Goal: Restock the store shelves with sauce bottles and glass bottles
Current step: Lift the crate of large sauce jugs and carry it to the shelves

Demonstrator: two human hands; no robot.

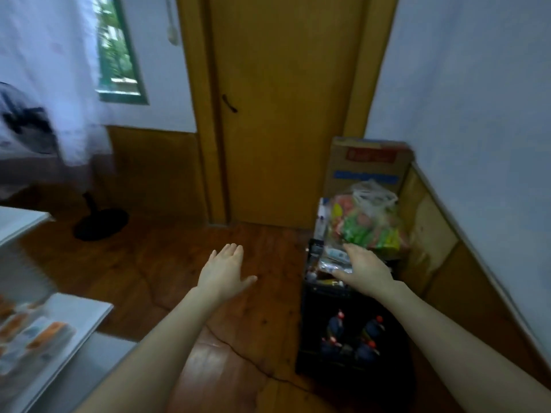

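Observation:
A black crate (310, 320) stands on the wooden floor at the right, holding several dark bottles with red caps (337, 326). My right hand (365, 268) hovers over the crate's far end, fingers spread, holding nothing, above some clear packets (332, 257). My left hand (225, 271) is stretched out open over the bare floor, left of the crate. White store shelves (86, 320) with blurred orange and white packs sit at the lower left.
A clear bag of colourful packets (369, 228) rests against a cardboard box (366, 165) in the right corner. A yellow door (283, 108) is straight ahead. A black fan base (101, 222) stands on the floor at the left.

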